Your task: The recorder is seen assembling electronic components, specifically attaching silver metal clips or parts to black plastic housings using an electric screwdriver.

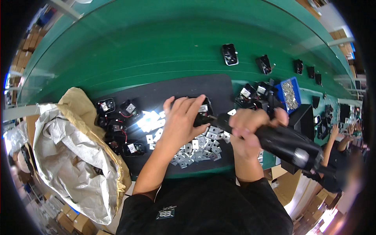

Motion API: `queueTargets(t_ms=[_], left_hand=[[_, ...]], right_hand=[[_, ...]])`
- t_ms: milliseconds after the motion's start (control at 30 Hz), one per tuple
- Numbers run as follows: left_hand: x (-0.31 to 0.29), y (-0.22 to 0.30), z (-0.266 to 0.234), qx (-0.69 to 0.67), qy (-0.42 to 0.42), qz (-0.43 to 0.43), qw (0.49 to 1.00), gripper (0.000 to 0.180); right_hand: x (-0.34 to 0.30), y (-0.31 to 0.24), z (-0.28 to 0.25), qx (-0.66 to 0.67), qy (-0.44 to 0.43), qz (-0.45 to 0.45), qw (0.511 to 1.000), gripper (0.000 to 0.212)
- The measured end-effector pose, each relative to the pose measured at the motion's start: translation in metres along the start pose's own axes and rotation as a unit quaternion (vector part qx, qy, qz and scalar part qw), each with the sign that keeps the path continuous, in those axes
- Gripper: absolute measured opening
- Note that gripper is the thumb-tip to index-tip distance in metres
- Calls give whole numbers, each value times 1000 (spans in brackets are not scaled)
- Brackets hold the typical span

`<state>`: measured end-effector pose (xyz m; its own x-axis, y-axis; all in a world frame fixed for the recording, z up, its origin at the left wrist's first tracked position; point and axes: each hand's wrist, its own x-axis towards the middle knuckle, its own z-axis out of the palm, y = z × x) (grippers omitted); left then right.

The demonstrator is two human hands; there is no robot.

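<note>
My left hand (pixel 181 117) is closed round a small black plastic housing (pixel 207 102) on the dark mat, fingers at its far side and thumb at its near side. In my right hand (pixel 250 131) is a black electric screwdriver (pixel 288 144), lying nearly level with its bit pointing left at the housing. Whether the bit touches a screw I cannot tell; the fingers of that hand are slightly blurred. Just below the housing lies a heap of small square metal plates (pixel 199 149) with holes. More plates, brightly lit, lie left of my left hand.
Several black housings with wires (pixel 130 109) stand at the mat's left, others (pixel 246 94) at its right. A blue bin (pixel 279 91) holds small metal parts. An open woven sack (pixel 58 156) stands at the left. More housings (pixel 230 54) sit along the green bench (pixel 164 47). A co-worker is at the far right.
</note>
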<state>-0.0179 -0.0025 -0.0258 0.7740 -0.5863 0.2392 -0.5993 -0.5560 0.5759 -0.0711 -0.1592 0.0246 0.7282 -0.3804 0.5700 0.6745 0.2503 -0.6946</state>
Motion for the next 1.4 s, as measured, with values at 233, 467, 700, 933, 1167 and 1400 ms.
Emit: queueTargets(t_ms=[233,467,700,933,1167,1400], left_hand=[[43,46,8,-51,15,67,996,74],[105,119,53,-143,0,200,969,68],[97,124,92,-84,-60,205,973,83],[74,68,23,-108,31,133,985,57],[9,25,-10,-73,-49,56,995,24],[-24,30,20,-93,-10,49,994,21]], right_hand=[[-7,-74,-19,21,-18,-134,991,58],[-24,-93,-35,-15,-106,-72,992,60],[-38,-84,-33,-11,-52,-67,996,57],[-38,-71,-28,-68,35,-45,996,53],[-46,-27,-35,-116,57,-15,992,57],[-36,-12,-27,-134,57,-13,989,55]])
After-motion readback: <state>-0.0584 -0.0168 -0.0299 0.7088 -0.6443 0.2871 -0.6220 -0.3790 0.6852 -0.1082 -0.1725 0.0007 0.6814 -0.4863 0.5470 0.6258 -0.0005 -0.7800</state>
